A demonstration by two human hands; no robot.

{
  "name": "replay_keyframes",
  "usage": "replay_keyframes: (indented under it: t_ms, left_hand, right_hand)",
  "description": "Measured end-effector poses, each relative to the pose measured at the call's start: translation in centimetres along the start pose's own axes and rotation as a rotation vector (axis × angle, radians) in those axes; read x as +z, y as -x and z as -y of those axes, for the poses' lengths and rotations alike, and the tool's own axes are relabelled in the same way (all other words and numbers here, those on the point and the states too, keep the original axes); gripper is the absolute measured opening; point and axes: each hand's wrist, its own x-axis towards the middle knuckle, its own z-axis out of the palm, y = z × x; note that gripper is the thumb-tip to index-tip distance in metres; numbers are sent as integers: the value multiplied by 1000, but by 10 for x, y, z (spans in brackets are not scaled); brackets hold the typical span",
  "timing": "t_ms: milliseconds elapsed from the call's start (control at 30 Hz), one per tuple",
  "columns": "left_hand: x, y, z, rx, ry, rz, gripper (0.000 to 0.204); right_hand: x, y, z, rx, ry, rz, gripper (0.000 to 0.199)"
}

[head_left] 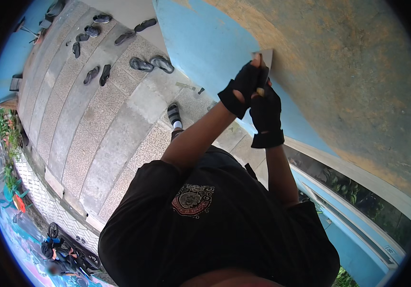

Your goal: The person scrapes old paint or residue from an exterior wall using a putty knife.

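From afar I am looking down past a black shirt at six o'clock. At one o'clock my left hand and right hand, both wearing black fingerless gloves, are grasping a scraper, the left one sitting nearer its blade. The blade seems to be touching the wall, where blue paint is meeting a mottled patch toward two. I am judging this as scraping; the next move is probably calling for steady, even pressure. Farther off, slippers are lying at eleven, a motorbike showing at eight
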Motion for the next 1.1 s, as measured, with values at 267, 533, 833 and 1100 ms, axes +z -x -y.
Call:
replay_keyframes:
  t_ms: [267,533,833,1100]
  left_hand:
    - [-11,9,-31,43,-155,-31,52]
    - [-25,54,-16,-71,-44,-62,53]
    - [-29,145,-4,-164,-308,63,73]
    - [-43,196,-59,-11,-898,301,40]
  right_hand:
    - [25,-10,-11,22,340,-98,19]
    - [16,34,-24,133,276,26,13]
    - [8,97,-4,33,478,-122,52]
    - [81,143,14,3,464,-298,59]
